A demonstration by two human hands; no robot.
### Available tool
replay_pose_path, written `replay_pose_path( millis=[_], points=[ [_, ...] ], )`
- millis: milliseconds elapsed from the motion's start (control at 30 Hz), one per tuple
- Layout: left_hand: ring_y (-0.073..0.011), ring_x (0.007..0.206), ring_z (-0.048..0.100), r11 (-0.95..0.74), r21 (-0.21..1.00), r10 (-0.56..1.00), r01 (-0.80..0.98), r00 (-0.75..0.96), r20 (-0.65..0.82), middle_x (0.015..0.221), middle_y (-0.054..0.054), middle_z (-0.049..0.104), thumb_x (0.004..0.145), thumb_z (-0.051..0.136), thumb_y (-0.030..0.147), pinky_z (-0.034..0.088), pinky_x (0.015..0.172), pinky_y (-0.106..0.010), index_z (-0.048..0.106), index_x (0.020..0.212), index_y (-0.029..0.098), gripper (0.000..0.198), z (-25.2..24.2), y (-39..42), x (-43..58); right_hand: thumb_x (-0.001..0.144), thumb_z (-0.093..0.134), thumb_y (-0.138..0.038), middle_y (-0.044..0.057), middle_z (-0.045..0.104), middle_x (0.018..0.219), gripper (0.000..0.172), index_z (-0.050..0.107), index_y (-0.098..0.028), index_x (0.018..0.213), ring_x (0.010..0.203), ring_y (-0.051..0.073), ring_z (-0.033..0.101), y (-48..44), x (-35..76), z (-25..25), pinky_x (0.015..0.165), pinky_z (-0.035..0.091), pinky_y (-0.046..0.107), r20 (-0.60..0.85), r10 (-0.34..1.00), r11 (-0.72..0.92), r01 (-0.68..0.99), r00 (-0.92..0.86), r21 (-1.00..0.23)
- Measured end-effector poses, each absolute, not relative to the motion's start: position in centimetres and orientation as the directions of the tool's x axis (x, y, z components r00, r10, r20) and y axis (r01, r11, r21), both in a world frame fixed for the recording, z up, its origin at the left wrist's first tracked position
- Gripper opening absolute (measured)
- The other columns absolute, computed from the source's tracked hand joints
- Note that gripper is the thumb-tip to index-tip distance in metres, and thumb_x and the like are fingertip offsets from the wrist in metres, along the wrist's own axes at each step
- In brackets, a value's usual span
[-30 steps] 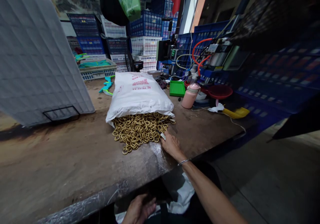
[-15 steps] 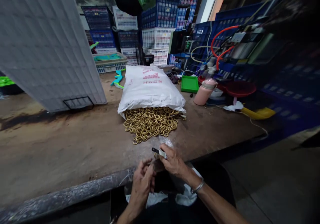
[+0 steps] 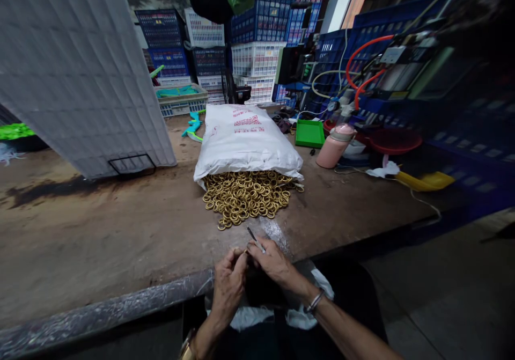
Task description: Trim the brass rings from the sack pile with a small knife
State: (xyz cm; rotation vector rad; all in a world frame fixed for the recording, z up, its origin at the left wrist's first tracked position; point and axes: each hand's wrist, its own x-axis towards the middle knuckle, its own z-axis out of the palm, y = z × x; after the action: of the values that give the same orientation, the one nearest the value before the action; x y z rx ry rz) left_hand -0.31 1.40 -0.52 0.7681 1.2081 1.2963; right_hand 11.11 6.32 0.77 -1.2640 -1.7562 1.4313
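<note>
My left hand [image 3: 230, 282] is closed at the table's front edge, thumb and fingers pinching a small brass-coloured ring [image 3: 246, 251] that is mostly hidden by the fingertips. My right hand [image 3: 273, 263] meets it there, wrapped around a small knife [image 3: 256, 241] with a dark narrow blade and a pale handle, the blade pointing up and to the left. Just beyond both hands lies a heap of brass-coloured rings [image 3: 245, 199]. They spill from the open mouth of a white woven sack [image 3: 251, 142] with red print.
Left of the sack stands a tall white ribbed panel [image 3: 88, 81]. To the right are a green tray [image 3: 309, 133], a pink bottle [image 3: 335, 148], a red dish [image 3: 396, 141] and a yellow scoop [image 3: 426, 181]. Stacked crates [image 3: 257, 59] fill the back. Clear plastic film [image 3: 275, 234] lies beside my right hand.
My hands have come together, fingertips now meeting. The knife has turned from nearly level to a steeper slant. The whole view has shifted slightly; sack and heap stay as they were.
</note>
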Motion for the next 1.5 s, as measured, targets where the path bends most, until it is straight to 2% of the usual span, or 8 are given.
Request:
replay_pose_path(
  millis=[267, 500, 633, 767, 967, 1033, 1333, 1500],
  points=[
    [-0.0038, 0.034, 0.032, 0.324, 0.927, 0.940, -0.189, -0.050, -0.339, 0.048, 0.007, 0.044, 0.074, 0.051, 0.049, 0.026, 0.034, -0.016, 0.048, 0.065, 0.017, 0.034, 0.1, 1.4, -1.3, 0.075, 0.048, -0.029, -0.005, 0.048, 0.057, 0.016, 0.052, -0.016, 0.067, 0.055, 0.008, 0.041, 6.5, 10.5, -0.2, 0.051, 0.030, 0.019, -0.145, 0.918, -0.020, 0.321, -0.370, -0.947],
    [-0.0036, 0.036, 0.033, 0.317, 0.876, 0.946, -0.364, 0.052, -0.321, 0.049, 0.006, 0.045, 0.074, 0.055, 0.045, 0.026, 0.035, -0.015, 0.048, 0.068, 0.016, 0.030, -0.3, 1.3, -1.5, 0.079, 0.044, -0.030, -0.003, 0.054, 0.060, 0.020, 0.055, -0.015, 0.073, 0.058, 0.009, 0.046, 6.3, 10.7, 0.7, 0.055, 0.033, 0.021, -0.128, 0.901, 0.033, 0.359, -0.414, -0.933],
    [-0.0036, 0.035, 0.030, 0.319, 0.877, 0.944, -0.360, 0.039, -0.327, 0.042, 0.008, 0.040, 0.075, 0.053, 0.046, 0.026, 0.036, -0.016, 0.048, 0.066, 0.016, 0.032, -0.2, 1.2, -1.1, 0.081, 0.040, -0.029, -0.001, 0.055, 0.063, 0.021, 0.053, -0.016, 0.072, 0.060, 0.010, 0.048, 6.2, 10.9, 0.6, 0.059, 0.035, 0.022, -0.047, 0.907, 0.125, 0.373, -0.419, -0.920],
    [-0.0035, 0.036, 0.033, 0.313, 0.879, 0.940, -0.358, -0.015, -0.341, 0.046, 0.007, 0.044, 0.073, 0.055, 0.046, 0.027, 0.036, -0.016, 0.048, 0.068, 0.017, 0.031, -0.3, 1.3, -1.2, 0.083, 0.033, -0.029, -0.001, 0.052, 0.060, 0.025, 0.051, -0.016, 0.070, 0.057, 0.010, 0.047, 6.2, 11.1, 0.6, 0.055, 0.035, 0.021, -0.080, 0.923, 0.086, 0.405, -0.376, -0.910],
    [-0.0028, 0.037, 0.037, 0.315, 0.862, 0.931, -0.397, -0.046, -0.361, 0.053, 0.006, 0.049, 0.071, 0.058, 0.046, 0.027, 0.036, -0.014, 0.049, 0.071, 0.017, 0.031, -0.8, 1.5, -1.6, 0.078, 0.039, -0.017, -0.001, 0.052, 0.062, 0.012, 0.051, -0.018, 0.076, 0.057, 0.011, 0.043, 5.5, 11.6, 0.3, 0.054, 0.027, 0.022, -0.020, 0.851, 0.366, 0.620, -0.525, -0.694],
    [-0.0029, 0.037, 0.037, 0.301, 0.874, 0.938, -0.383, -0.049, -0.344, 0.053, 0.007, 0.049, 0.072, 0.057, 0.046, 0.028, 0.036, -0.015, 0.048, 0.070, 0.017, 0.030, -0.9, 1.5, -1.6, 0.074, 0.039, -0.013, 0.000, 0.053, 0.065, 0.015, 0.051, -0.018, 0.081, 0.059, 0.012, 0.043, 5.2, 11.6, 0.1, 0.055, 0.026, 0.023, -0.012, 0.843, 0.418, 0.668, -0.538, -0.616],
    [-0.0032, 0.035, 0.037, 0.252, 0.923, 0.949, -0.290, -0.115, -0.295, 0.052, 0.007, 0.049, 0.074, 0.055, 0.045, 0.031, 0.035, -0.015, 0.048, 0.074, 0.017, 0.029, -0.2, 1.0, -1.4, 0.072, 0.038, -0.012, 0.002, 0.057, 0.070, 0.023, 0.050, -0.018, 0.091, 0.061, 0.014, 0.046, 5.2, 11.7, 0.6, 0.057, 0.025, 0.025, -0.056, 0.827, 0.469, 0.741, -0.560, -0.481],
    [-0.0036, 0.034, 0.037, 0.247, 0.896, 0.963, -0.370, -0.009, -0.269, 0.052, 0.005, 0.050, 0.076, 0.055, 0.040, 0.036, 0.035, -0.017, 0.049, 0.074, 0.017, 0.024, 1.9, -0.1, -1.2, 0.075, 0.036, -0.014, 0.003, 0.056, 0.066, 0.021, 0.051, -0.015, 0.090, 0.060, 0.015, 0.047, 7.3, 12.1, -0.1, 0.055, 0.024, 0.026, -0.016, 0.880, 0.433, 0.817, -0.474, -0.380]
  ],
)
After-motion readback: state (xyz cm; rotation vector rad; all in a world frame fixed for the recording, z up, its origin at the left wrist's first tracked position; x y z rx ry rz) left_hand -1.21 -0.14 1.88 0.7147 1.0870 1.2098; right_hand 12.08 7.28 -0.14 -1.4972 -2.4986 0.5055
